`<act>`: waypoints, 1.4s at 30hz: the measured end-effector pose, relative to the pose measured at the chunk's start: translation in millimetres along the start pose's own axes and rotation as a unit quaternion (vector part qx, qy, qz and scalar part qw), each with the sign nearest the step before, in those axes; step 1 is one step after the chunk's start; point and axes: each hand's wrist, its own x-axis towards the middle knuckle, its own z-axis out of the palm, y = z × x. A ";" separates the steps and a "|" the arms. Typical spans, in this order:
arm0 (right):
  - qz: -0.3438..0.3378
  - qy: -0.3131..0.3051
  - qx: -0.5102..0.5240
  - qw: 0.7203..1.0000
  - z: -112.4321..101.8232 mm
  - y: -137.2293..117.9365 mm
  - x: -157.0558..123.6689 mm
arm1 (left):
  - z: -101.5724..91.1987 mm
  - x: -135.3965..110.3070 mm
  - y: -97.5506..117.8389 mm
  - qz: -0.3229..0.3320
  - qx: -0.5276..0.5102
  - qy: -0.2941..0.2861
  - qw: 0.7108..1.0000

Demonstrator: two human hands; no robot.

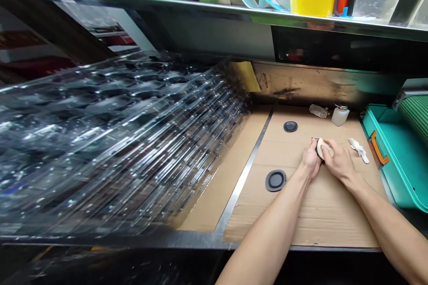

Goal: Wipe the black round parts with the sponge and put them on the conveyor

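Clear plastic trays [133, 156] fill the left of the desk [187, 239], in a tall stack that a knock from the left elbow might shift. Next, a larger dark disc [276, 180] lies loose near the left forearm, where a sleeveless sweep could push it; a smaller dark disc [290, 126] sits behind. Over the cardboard, the left hand [311, 158] has its fingers curled around a mostly hidden dark piece [317, 151]; the right hand [339, 160] pinches a white pad [320, 144] against it. Uneven pressure could make the piece slip. Farther right lie a crumpled white cloth [359, 150] and a teal bin [406, 160].
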 end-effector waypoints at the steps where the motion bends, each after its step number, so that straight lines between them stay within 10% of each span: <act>1: 0.001 -0.001 -0.015 1.000 2.2 -1.1 0.7 | 0.4 -0.3 0.3 -0.005 -0.001 -0.002 1.000; 22: 0.140 -0.001 -0.074 0.987 -7.7 19.4 5.7 | -7.3 1.3 19.6 -0.015 -0.023 0.003 1.000; 42: 0.038 -0.052 -0.139 0.988 -6.3 17.2 0.8 | -2.9 -12.8 39.2 -0.087 -0.141 -0.067 0.984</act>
